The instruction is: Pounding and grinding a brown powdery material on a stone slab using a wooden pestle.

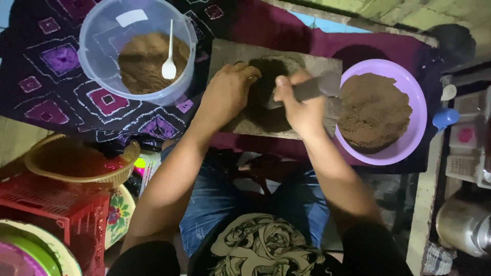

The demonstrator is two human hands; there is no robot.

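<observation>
**Both hands on the dark mass at the stone slab**

Landmark: the grey stone slab (286, 87), sitting on dark maroon cloth (266, 25) in front of your knees.

- Your left hand (228, 92) is at the slab's left half, fingers curled down against the dark mound (266, 82) at its centre. Touching, pressing from the side; not wrapped around anything that I can see.
- Your right hand (299, 105) is on the slab's right half, fist closed tight around a grey handle (319, 87). The tool's working end goes into the mound; it's dim there, probably a scoop or flat spoon, can't confirm.
- Purple bowl (417, 128) just right of the slab, rim touching or nearly so, heaped with brown powder (373, 110).
- Clear plastic tub (97, 61) up and left of the slab, on patterned cloth (51, 61), holds more brown powder with a white spoon (169, 64) standing in it.
- Lower left of the slab, well apart: tan woven basket (51, 166) over a red crate (61, 214).
</observation>
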